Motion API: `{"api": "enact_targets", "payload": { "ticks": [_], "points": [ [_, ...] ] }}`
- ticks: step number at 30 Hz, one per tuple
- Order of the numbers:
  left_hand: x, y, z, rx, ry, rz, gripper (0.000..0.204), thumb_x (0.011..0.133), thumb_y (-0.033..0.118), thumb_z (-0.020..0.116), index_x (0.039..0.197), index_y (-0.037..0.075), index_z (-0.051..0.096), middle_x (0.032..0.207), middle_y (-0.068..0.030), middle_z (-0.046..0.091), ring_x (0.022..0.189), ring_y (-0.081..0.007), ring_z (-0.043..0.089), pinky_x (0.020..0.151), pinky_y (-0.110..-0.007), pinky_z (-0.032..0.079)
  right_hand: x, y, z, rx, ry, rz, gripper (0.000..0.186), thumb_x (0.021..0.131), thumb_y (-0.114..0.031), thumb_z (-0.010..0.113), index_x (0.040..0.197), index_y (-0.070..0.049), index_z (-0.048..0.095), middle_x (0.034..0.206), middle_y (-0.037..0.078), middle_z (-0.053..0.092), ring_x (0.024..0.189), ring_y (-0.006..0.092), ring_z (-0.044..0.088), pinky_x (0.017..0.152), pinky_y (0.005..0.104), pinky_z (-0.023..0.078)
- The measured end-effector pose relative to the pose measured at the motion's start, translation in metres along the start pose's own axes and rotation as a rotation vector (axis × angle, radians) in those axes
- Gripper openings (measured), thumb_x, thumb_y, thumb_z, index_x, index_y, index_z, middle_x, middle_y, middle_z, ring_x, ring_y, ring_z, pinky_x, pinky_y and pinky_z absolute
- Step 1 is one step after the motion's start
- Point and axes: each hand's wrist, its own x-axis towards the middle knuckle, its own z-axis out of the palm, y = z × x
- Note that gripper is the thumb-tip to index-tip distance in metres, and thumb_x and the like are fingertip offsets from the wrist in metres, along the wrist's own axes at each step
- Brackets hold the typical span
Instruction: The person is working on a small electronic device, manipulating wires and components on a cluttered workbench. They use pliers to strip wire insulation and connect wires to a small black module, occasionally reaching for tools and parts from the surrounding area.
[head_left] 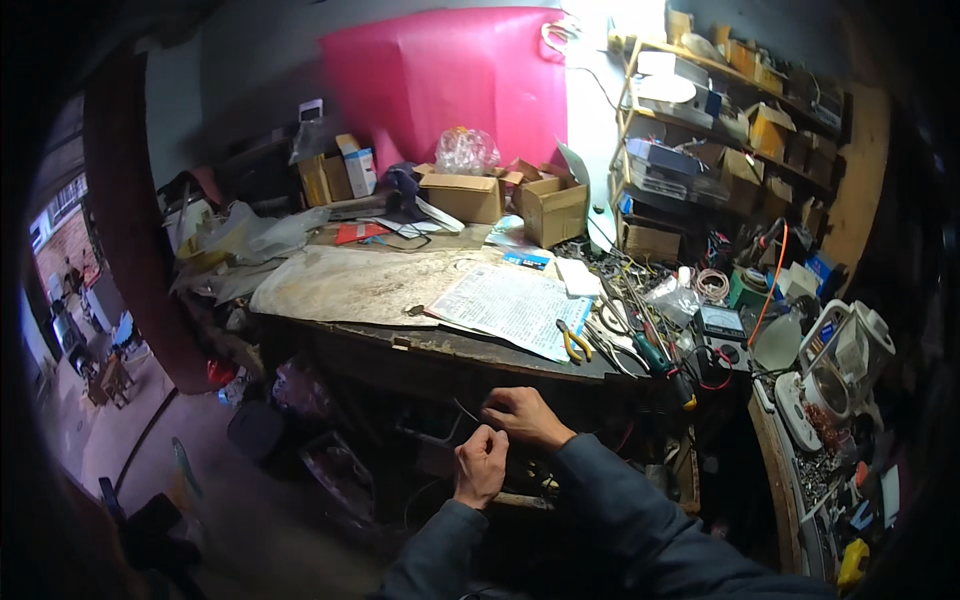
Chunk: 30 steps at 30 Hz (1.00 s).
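My left hand [482, 468] and my right hand [525, 415] meet in front of the workbench, below its front edge. Both are closed, with fingertips pinched close together. A thin dark wire [465, 411] pokes out to the left from where the fingers meet; the rest of it is hidden in my hands. Above them on the bench lie a printed sheet [510, 305] and yellow-handled pliers [575, 343]. A green-handled screwdriver [652, 354] rests farther right among other tools.
Open cardboard boxes [555, 210] stand at the back of the bench. To the right are a meter [721, 322], a white appliance [845, 360] and tangled cables. Loaded shelves [720, 130] rise behind. A bin of scraps [338, 472] sits on the floor, lower left.
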Motion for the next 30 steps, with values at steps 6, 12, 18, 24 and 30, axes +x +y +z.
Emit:
{"api": "enact_targets", "payload": {
  "ticks": [6, 12, 18, 24, 30],
  "points": [
    [-0.004, -0.003, 0.001, 0.160, -0.057, 0.072, 0.011, 0.087, 0.011, 0.062, 0.093, 0.002, 0.066, 0.083, -0.0174, 0.068, 0.080, -0.0327, 0.068, 0.070, -0.039, 0.053, -0.049, 0.009, -0.030, -0.128, -0.042, -0.062, 0.020, 0.090, -0.020, 0.068, 0.096, -0.001, 0.068, 0.080, 0.019, 0.065, 0.071, 0.0333, 0.065, 0.064, 0.0385, 0.051],
    [-0.007, 0.016, -0.004, 0.398, -0.334, -0.005, 0.023, 0.088, 0.024, 0.059, 0.099, 0.008, 0.072, 0.091, -0.0171, 0.073, 0.089, -0.0381, 0.070, 0.077, -0.046, 0.055, -0.081, 0.020, -0.034, -0.319, 0.025, 0.043, 0.026, 0.088, -0.032, 0.073, 0.100, -0.009, 0.070, 0.085, 0.013, 0.068, 0.082, 0.0308, 0.066, 0.070, 0.0405, 0.053],
    [-0.006, 0.014, 0.000, 0.434, -0.402, -0.017, 0.024, 0.089, 0.027, 0.058, 0.100, 0.010, 0.072, 0.090, -0.0163, 0.073, 0.089, -0.0379, 0.070, 0.080, -0.047, 0.054, -0.086, 0.028, -0.030, -0.478, -0.090, 0.133, 0.029, 0.087, -0.033, 0.071, 0.108, -0.012, 0.067, 0.093, 0.014, 0.066, 0.089, 0.0357, 0.065, 0.075, 0.0452, 0.053],
    [-0.008, 0.013, 0.001, 0.456, -0.357, 0.010, 0.022, 0.088, 0.027, 0.062, 0.100, 0.012, 0.074, 0.087, -0.0163, 0.073, 0.084, -0.0364, 0.070, 0.075, -0.045, 0.055, -0.087, 0.016, -0.033, -0.455, -0.099, 0.151, 0.025, 0.088, -0.023, 0.068, 0.109, -0.010, 0.065, 0.099, 0.016, 0.065, 0.094, 0.0371, 0.066, 0.077, 0.0467, 0.054],
    [-0.008, 0.010, 0.001, 0.451, -0.356, 0.046, 0.021, 0.087, 0.026, 0.064, 0.099, 0.010, 0.073, 0.087, -0.0161, 0.073, 0.084, -0.0356, 0.071, 0.073, -0.044, 0.055, -0.084, 0.006, -0.034, -0.463, -0.113, 0.109, 0.022, 0.091, -0.023, 0.065, 0.106, -0.007, 0.063, 0.097, 0.018, 0.064, 0.089, 0.0404, 0.066, 0.075, 0.0484, 0.054]
  ]
}}
